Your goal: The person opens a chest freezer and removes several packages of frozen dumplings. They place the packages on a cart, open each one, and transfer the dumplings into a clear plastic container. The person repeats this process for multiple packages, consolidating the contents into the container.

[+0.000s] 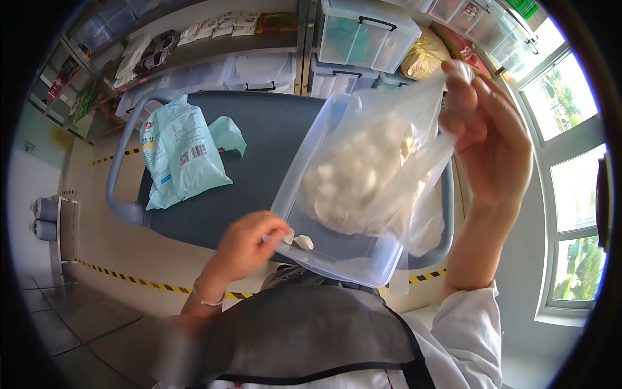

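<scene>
My right hand (481, 121), raised at the upper right, grips the top of a clear plastic bag (369, 170) full of small whitish pieces that look like dumplings. The bag hangs over a translucent plastic bin (335, 267) on a dark grey cart. Two loose whitish pieces lie near the bin's lower left corner, one (303, 242) in plain sight, the other partly behind my fingers. My left hand (252, 240) is at that corner with its fingers bent together; blur hides whether anything is between them. Left of the bin, a pale green printed bag (187, 150) lies on the cart.
The grey cart (262, 131) has a tubular handle (116, 170) at its left end. A torn pale green piece (228, 135) lies beside the printed bag. Behind stand metal shelves (218, 46) with packets and lidded plastic boxes (367, 41). Windows (576, 185) are at the right.
</scene>
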`<action>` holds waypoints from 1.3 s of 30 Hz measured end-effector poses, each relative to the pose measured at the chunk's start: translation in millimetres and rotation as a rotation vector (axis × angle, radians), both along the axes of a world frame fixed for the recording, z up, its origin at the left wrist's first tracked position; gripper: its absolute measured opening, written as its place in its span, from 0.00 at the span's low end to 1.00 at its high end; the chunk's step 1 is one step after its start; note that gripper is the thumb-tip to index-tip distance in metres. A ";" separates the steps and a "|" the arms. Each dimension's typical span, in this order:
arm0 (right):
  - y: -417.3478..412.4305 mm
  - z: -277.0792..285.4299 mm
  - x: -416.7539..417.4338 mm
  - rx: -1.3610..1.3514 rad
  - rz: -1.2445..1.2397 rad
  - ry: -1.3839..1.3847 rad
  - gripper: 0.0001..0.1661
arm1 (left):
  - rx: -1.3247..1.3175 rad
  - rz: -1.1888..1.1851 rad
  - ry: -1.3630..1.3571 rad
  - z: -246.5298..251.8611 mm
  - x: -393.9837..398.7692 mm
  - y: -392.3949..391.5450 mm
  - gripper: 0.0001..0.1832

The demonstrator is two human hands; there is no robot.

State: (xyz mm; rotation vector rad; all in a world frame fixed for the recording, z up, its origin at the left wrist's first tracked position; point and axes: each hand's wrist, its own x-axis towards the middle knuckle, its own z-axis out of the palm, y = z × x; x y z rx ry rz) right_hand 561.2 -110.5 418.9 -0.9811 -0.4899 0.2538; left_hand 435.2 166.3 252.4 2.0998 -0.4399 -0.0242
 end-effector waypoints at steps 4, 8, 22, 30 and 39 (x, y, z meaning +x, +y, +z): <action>5.3 -10.3 11.2 -0.088 0.069 -0.008 0.13 | 0.549 -0.424 0.136 -52.7 29.3 -38.7 0.13; 0.4 -65.5 20.2 -0.167 -0.050 0.221 0.10 | 1.005 -0.624 0.545 -90.3 65.8 -74.5 0.23; -127.4 -133.6 27.6 -0.325 -0.014 0.277 0.21 | 0.304 -0.824 1.096 -29.9 97.9 -102.8 0.14; -123.1 -120.0 16.1 -0.153 0.098 0.314 0.27 | -0.570 -0.210 0.792 34.7 144.4 -181.3 0.27; -145.2 -131.7 15.4 -0.183 0.049 0.389 0.27 | 1.142 -0.616 0.129 37.8 105.0 -129.7 0.23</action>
